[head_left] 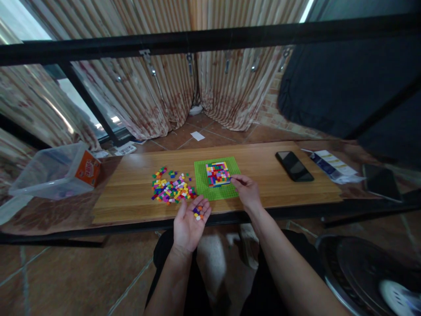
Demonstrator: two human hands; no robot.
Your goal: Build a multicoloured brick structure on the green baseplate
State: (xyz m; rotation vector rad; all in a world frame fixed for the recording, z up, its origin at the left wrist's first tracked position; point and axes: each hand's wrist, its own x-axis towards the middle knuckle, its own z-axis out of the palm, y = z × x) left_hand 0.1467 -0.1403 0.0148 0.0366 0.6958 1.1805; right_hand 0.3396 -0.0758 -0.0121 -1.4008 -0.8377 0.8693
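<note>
My left hand (189,226) lies palm up at the table's front edge, fingers slightly curled, with several small toy bricks (198,213) in white, orange, yellow and purple resting on it. My right hand (248,191) is closed in a pinch at the right side of a multicoloured brick structure (217,174). A small dark brick (231,179) seems to be between its fingertips, partly hidden. Under the structure is a green studded baseplate (202,191). Left of the baseplate spreads a loose pile of mixed bricks (173,188), just beyond my left hand.
The wooden board (131,175) carries a black phone (294,166) at the right. Beyond it lie printed papers (333,166) and a dark flat device (381,182). A clear plastic bin (52,171) stands at the left. A black bar (210,40) crosses ahead, before curtains.
</note>
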